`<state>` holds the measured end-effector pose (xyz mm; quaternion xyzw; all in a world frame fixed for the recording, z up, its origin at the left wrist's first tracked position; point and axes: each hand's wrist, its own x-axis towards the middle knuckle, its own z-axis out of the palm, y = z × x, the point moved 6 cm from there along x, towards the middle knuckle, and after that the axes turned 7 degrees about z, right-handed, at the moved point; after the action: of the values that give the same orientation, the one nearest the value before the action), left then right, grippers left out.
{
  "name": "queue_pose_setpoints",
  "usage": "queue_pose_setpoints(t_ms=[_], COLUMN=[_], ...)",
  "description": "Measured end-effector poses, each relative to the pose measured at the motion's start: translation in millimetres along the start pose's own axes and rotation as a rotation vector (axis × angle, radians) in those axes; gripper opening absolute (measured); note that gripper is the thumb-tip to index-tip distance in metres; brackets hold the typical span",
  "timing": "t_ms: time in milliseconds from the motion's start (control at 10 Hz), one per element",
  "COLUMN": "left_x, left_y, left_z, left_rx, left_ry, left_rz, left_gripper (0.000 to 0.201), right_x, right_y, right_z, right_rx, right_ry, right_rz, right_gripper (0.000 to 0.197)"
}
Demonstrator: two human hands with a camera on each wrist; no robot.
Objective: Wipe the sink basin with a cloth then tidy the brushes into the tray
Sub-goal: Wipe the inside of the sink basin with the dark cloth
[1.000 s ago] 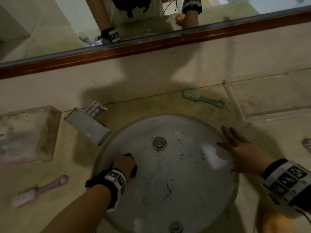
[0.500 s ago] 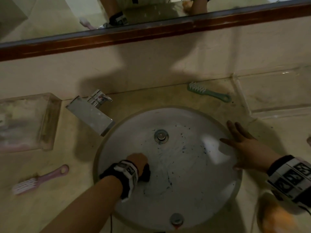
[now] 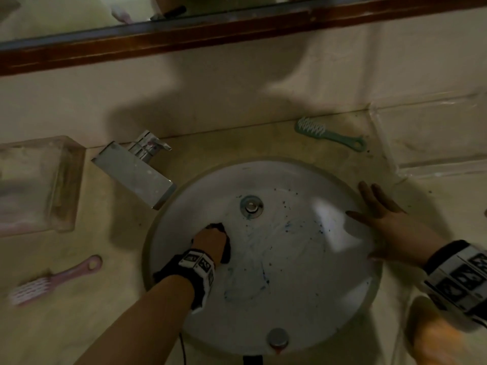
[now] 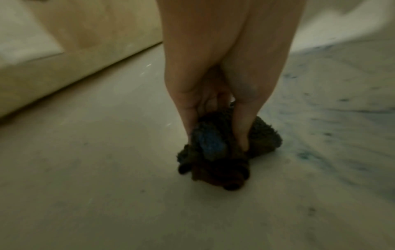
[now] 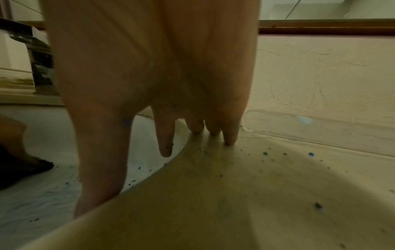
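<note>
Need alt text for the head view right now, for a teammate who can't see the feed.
Left hand presses a dark cloth onto the speckled white sink basin just left of the drain, while the right hand rests flat on the basin's right rim. A pink brush and a green brush lie on the counter, outside the clear tray.
</note>
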<state>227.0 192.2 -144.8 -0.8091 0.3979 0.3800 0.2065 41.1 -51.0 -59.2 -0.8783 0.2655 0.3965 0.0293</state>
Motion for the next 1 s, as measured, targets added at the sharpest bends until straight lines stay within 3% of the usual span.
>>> queue_pose_setpoints(t_ms=[200,300,400,500,700,800,900,1000], left_x=[7,12,16,16,17,12,14,17], left_y=[8,-3,-13,-15,8,20,9,-6], left_z=[-3,-31,-36,-18,5,6,-4,-27], left_rx=[-0.129,-0.231,-0.126,-0.001,-0.07,-0.075,-0.128,-0.276], left_ry=[-0.103,0.017,0.101,0.074,0.021,-0.004,-0.054,-0.029], left_rz=[0.123,0.087,0.021,0.018,0.093,0.136,0.126,0.095], left_gripper=[0.021,0.017,0.03,0.033,0.028,0.03,0.013,0.014], right_x=[9,10,10,10,10,11,14,19], right_y=[0,2,1,1,1,0,2,3], right_z=[7,9,9,8,10,10,6,-2], right_rx=[-0.041,-0.027,-0.021,-0.012,-0.014,-0.021,-0.021,-0.049], right_ry=[0.038,0.031,0.015,0.01,0.013,0.018,0.041,0.097], right_rz=[-0.046,-0.03,-0.037,-0.03,-0.029,-0.031,-0.041,-0.089], right_gripper=[0.093,0.092,0.092,0.091,0.092,0.093,0.098,0.098])
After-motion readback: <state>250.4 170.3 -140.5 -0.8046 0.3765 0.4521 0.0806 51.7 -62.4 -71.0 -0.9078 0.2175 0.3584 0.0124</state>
